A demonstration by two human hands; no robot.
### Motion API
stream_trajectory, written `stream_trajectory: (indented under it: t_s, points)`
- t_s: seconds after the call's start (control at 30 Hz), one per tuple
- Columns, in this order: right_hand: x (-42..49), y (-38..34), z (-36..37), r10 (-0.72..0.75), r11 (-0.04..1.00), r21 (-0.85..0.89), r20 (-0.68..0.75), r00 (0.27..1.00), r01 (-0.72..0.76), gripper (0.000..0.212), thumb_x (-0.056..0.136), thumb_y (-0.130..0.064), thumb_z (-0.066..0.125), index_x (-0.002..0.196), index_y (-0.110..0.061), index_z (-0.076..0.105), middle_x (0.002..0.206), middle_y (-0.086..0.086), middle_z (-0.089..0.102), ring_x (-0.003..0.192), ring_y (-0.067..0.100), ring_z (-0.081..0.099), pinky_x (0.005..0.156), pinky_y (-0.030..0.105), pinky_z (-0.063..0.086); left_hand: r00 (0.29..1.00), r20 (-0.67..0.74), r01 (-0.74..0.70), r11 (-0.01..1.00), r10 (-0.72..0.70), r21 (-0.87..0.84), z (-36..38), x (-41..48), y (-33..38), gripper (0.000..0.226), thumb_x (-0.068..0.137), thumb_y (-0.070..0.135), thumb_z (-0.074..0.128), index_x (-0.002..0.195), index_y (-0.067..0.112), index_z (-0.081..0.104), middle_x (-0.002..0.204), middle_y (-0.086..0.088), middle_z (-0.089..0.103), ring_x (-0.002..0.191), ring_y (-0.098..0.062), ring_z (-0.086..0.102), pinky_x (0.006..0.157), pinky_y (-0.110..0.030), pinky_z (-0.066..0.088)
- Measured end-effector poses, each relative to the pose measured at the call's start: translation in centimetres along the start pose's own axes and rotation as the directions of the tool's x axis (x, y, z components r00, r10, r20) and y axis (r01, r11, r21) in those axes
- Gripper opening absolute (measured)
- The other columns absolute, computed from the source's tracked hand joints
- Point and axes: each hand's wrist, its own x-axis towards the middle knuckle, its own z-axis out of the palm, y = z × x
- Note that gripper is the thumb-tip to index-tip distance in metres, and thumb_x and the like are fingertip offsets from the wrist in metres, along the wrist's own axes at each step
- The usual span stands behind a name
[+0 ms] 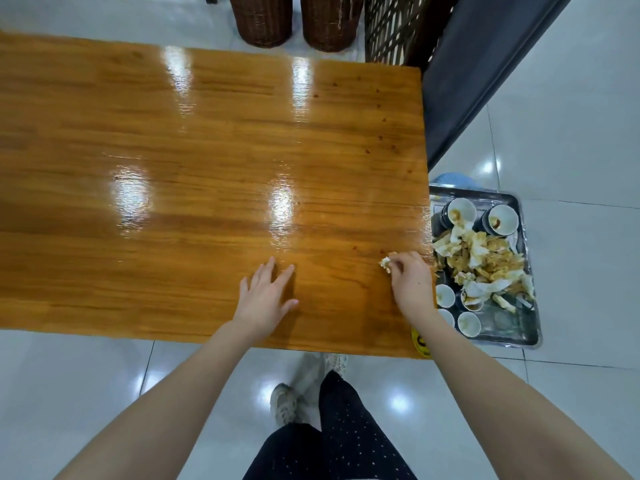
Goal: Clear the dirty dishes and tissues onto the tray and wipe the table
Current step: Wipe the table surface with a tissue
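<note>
Pinching a small crumpled tissue between curled fingers, the right hand sits by the desk's right edge. Just past that edge is the metal tray of soiled cups and stained tissues. The left hand lies flat, fingers spread, near the front edge. Glossy wood stretches wide to the left. A yellow sticker at the corner is unreadable.

This is looking like an eatery: a steel tray is sitting beside a long glossy table, carrying many sauce-stained cups and soiled tissues (too many for a home), with polished floor tiles gleaming around it.
</note>
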Motion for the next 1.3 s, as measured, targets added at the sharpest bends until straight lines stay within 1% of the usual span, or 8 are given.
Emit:
stream_trajectory:
  t_s: [0.17,0.43,0.53,0.7,0.87,1.07,1.2,1.3]
  points:
    - [1.8,-1.0,1.0,0.052,0.998,0.020,0.012,0.999,-0.052,0.023,0.095,-0.007,0.050,0.109,-0.002,0.067,0.108,0.009,0.059,0.095,0.024,0.057,0.079,0.021,0.036,0.999,0.011,0.034,0.999,-0.034,-0.019,-0.3,1.4,1.1,0.069,0.096,0.046,0.047,0.153,0.032,0.011,0.161,-0.007,-0.002,0.148,-0.026,0.000,0.117,-0.050,0.006]
    - [2.8,-5.1,4.0,-0.226,0.974,0.030,0.205,0.952,0.225,0.017,0.090,-0.001,0.055,0.096,-0.001,0.070,0.096,0.013,0.062,0.087,0.030,0.060,0.082,0.040,0.049,0.996,-0.010,0.092,0.995,-0.092,-0.032,-1.2,3.2,2.2,0.068,0.096,0.046,0.047,0.153,0.031,0.012,0.161,-0.008,-0.001,0.148,-0.026,0.001,0.117,-0.050,0.008]
    - [3.5,-3.8,2.9,-0.253,0.967,0.033,0.233,0.939,0.253,0.018,0.090,-0.001,0.055,0.099,-0.002,0.070,0.096,0.010,0.062,0.087,0.026,0.060,0.080,0.034,0.050,0.996,-0.024,0.088,0.996,-0.089,-0.023,-1.7,3.7,2.7,0.069,0.096,0.046,0.046,0.153,0.030,0.011,0.161,-0.009,0.000,0.148,-0.026,0.001,0.117,-0.050,0.008]
    - [5.6,-0.1,-0.4,-0.132,0.991,0.048,0.150,0.980,0.126,0.020,0.092,-0.004,0.054,0.106,-0.002,0.069,0.102,0.006,0.060,0.092,0.022,0.059,0.081,0.018,0.041,0.993,-0.053,0.108,0.994,-0.109,-0.017,-2.9,4.3,3.0,0.068,0.097,0.045,0.046,0.153,0.030,0.011,0.161,-0.010,-0.001,0.148,-0.027,0.001,0.117,-0.050,0.008]
    - [4.8,-1.1,0.8,-0.144,0.989,0.058,0.152,0.978,0.137,0.021,0.092,-0.007,0.054,0.109,-0.003,0.068,0.105,0.007,0.060,0.094,0.023,0.059,0.082,0.026,0.046,0.990,-0.046,0.133,0.991,-0.134,-0.023,-3.3,4.5,3.6,0.069,0.096,0.046,0.046,0.153,0.030,0.010,0.161,-0.010,-0.002,0.148,-0.027,0.002,0.117,-0.050,0.008]
    - [2.4,-3.8,3.3,-0.326,0.945,0.061,0.245,0.913,0.321,0.017,0.087,-0.006,0.061,0.101,-0.002,0.069,0.098,0.011,0.061,0.090,0.027,0.058,0.084,0.038,0.049,0.990,-0.042,0.131,0.991,-0.131,-0.008,-3.5,5.7,4.0,0.070,0.096,0.047,0.046,0.153,0.030,0.009,0.161,-0.009,-0.003,0.148,-0.026,0.000,0.118,-0.049,0.008]
    - [3.4,-3.5,2.4,-0.399,0.911,0.018,0.289,0.870,0.411,0.016,0.090,-0.008,0.058,0.102,-0.006,0.068,0.101,0.007,0.061,0.095,0.023,0.057,0.089,0.037,0.046,0.995,-0.039,0.096,0.995,-0.096,0.003,-4.2,7.5,4.7,0.071,0.096,0.047,0.047,0.153,0.030,0.010,0.161,-0.009,-0.002,0.148,-0.026,0.000,0.117,-0.051,0.009]
    - [5.7,-2.6,1.3,-0.289,0.956,0.023,0.246,0.925,0.293,0.017,0.091,-0.009,0.056,0.104,-0.010,0.067,0.104,0.004,0.061,0.097,0.020,0.056,0.089,0.030,0.044,0.998,-0.038,0.056,0.998,-0.056,0.003,-5.0,9.1,5.5,0.071,0.096,0.046,0.048,0.153,0.030,0.010,0.161,-0.008,-0.003,0.148,-0.027,0.000,0.117,-0.051,0.008]
